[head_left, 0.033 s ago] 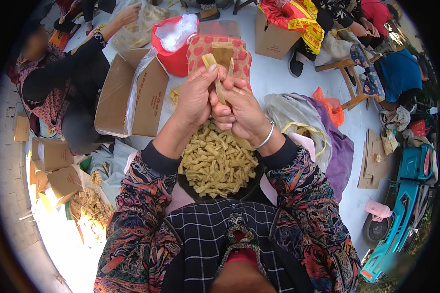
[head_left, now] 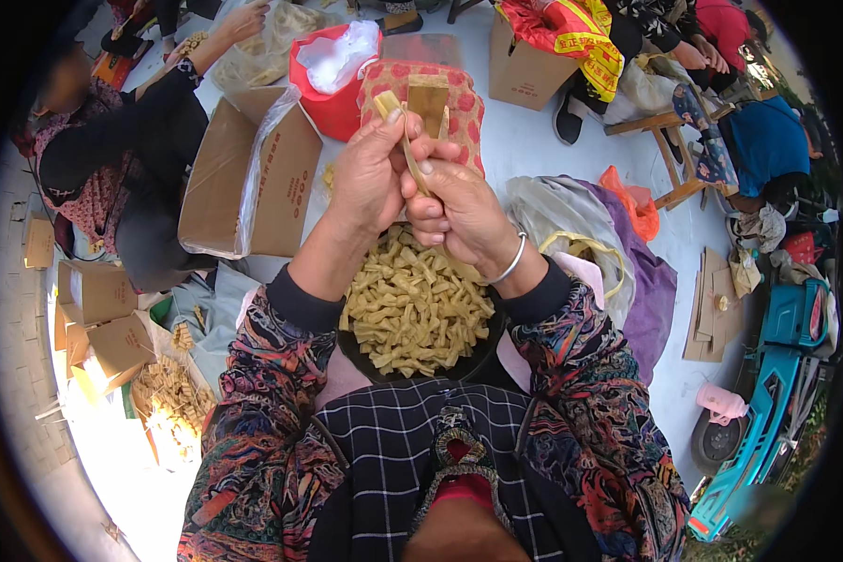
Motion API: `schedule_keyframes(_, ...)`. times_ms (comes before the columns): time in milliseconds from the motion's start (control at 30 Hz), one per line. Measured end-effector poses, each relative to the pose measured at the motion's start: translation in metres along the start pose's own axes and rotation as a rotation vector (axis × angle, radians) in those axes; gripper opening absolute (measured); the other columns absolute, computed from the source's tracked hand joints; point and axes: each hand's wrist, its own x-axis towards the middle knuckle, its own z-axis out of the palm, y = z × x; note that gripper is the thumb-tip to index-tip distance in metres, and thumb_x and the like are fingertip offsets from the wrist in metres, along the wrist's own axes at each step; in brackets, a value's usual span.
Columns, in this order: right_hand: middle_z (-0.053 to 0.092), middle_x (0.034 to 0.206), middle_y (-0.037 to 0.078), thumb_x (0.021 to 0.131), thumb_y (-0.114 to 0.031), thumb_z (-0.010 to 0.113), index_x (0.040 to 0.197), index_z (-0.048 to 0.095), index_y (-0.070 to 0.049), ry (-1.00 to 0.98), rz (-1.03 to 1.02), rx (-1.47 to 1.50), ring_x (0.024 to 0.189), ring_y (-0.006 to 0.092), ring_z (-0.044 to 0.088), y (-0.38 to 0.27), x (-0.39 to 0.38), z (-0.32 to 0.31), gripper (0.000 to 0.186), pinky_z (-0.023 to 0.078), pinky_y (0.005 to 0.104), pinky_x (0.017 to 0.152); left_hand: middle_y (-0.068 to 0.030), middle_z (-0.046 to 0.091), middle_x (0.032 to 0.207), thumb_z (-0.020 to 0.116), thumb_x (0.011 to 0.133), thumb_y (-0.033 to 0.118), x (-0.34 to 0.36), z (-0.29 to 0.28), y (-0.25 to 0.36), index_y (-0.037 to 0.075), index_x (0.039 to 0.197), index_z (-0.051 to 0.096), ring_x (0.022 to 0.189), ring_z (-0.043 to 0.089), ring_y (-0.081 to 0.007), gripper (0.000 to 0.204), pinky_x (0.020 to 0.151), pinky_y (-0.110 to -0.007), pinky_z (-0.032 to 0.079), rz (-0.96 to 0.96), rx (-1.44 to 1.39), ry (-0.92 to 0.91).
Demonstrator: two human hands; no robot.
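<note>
Both hands are together over a dark round basin (head_left: 498, 339) heaped with knotted yellow-tan strips (head_left: 417, 304) that look like tofu skin. Between thumb and fingers, my left hand (head_left: 365, 178) pinches a similar yellowish strip (head_left: 388, 105), whose folded end sticks up past the thumb. The same strip runs down into my right hand (head_left: 464, 206), closed around it, with a silvery bangle at the wrist. A paler length trails below the right palm. Fingers hide the strip's middle, so I cannot tell whether it is knotted.
Beyond my hands, a wooden block (head_left: 428, 101) sits on a red-patterned cushion (head_left: 468, 122). An open cardboard box (head_left: 281, 187) and red bag (head_left: 332, 110) stand left, near a seated person. Grey and purple sacks (head_left: 642, 281) lie right, with a wooden stool (head_left: 676, 155) farther out.
The strip's upper end has shifted slightly left and away from me, with small finger movements. Both hands keep their hold, and the view has shifted a little.
</note>
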Motion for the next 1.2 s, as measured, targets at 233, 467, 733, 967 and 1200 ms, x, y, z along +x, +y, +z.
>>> schedule_keyframes(233,0.038,0.059,-0.009,0.099,-0.032,0.048,0.094,0.059,-0.004,0.008,-0.042,-0.592,0.046,0.0015,0.03,0.011,0.009,-0.007,0.03,0.027,0.018,0.042,0.0043,0.031,0.059,0.044,0.1,0.032,-0.008,0.007,0.03,0.01,0.079,0.044,0.049,0.029,-0.0066,0.03,0.046,-0.021,0.028,0.333,0.31,0.346)
schedule_keyframes(467,0.045,0.07,-0.003,0.095,-0.016,0.047,0.108,0.055,-0.002,-0.177,-0.071,0.191,0.051,0.0017,0.032,0.012,0.002,-0.007,0.021,0.033,0.0179,0.049,-0.0106,0.064,0.078,0.061,0.091,0.025,-0.012,-0.008,0.004,0.002,0.092,0.061,0.07,0.063,-0.0239,0.023,0.063,-0.028,0.05,1.031,1.475,0.033)
schedule_keyframes(733,0.062,0.078,0.017,0.086,-0.011,0.058,0.098,0.057,0.0,0.219,-0.706,-1.348,0.068,0.0332,0.063,0.022,0.006,-0.033,0.016,0.048,0.0361,0.059,-0.0189,0.043,0.139,0.044,0.094,0.02,-0.034,0.002,-0.031,-0.001,0.124,0.058,0.128,0.043,-0.0256,0.04,0.106,-0.036,0.033,0.26,1.152,0.124)
schedule_keyframes(967,0.044,0.053,-0.004,0.097,-0.023,0.047,0.081,0.056,-0.002,0.164,-0.23,-0.579,0.044,0.0092,0.039,0.016,0.004,-0.033,0.027,0.036,0.0268,0.043,-0.0137,0.056,0.105,0.054,0.065,-0.007,-0.022,-0.007,-0.012,-0.002,0.073,0.058,0.087,0.06,-0.0206,0.01,0.075,-0.031,0.049,0.032,1.077,0.303)
schedule_keyframes(1200,0.032,0.05,-0.007,0.091,-0.026,0.053,0.077,0.053,-0.007,-0.248,0.27,0.037,0.04,0.0045,0.027,0.01,0.009,-0.048,0.023,0.025,0.0224,0.038,-0.0115,0.051,0.063,0.047,0.066,-0.002,-0.031,-0.01,-0.016,0.001,0.073,0.05,0.055,0.051,-0.0234,0.008,0.053,-0.036,0.042,0.69,1.454,-0.032)
